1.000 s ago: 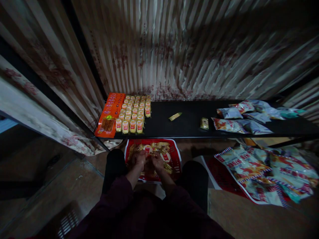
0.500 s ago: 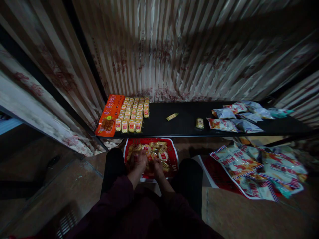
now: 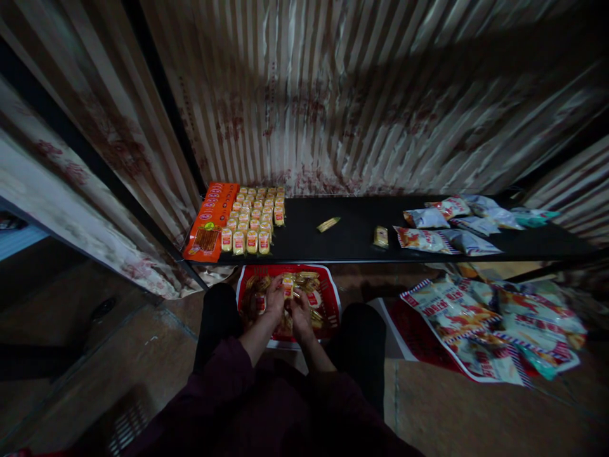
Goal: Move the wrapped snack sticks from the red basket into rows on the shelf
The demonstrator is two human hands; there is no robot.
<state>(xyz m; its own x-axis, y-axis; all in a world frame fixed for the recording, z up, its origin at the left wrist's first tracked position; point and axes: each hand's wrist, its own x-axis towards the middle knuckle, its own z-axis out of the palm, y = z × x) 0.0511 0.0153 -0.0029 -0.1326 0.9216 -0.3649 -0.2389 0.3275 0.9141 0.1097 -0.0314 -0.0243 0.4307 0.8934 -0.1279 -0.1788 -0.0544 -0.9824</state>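
Observation:
Between my two hands is a small wrapped snack pack point(image 3: 288, 287), pale yellow with a red label, held above a red basket point(image 3: 328, 279) with a white rim. My left hand point(image 3: 273, 298) grips its left side, and my right hand point(image 3: 300, 312) grips it from the right. Under my hands the basket holds several more wrapped snacks point(image 3: 313, 298). On the black shelf point(image 3: 342, 244) just beyond, similar packs point(image 3: 251, 241) stand in close rows at the left, against an orange bag point(image 3: 208, 222).
Two single packs lie apart mid-shelf, one slim pack point(image 3: 328, 224) and one upright pack point(image 3: 380, 237). Several foil snack bags point(image 3: 425, 240) lie at the shelf's right end. Larger bags point(image 3: 457, 311) fill a second container on the floor at right. A striped curtain point(image 3: 304, 95) hangs behind.
My hands have come together over the basket, and a labelled snack pack now shows upright between them. The things on the shelf stay where they were.

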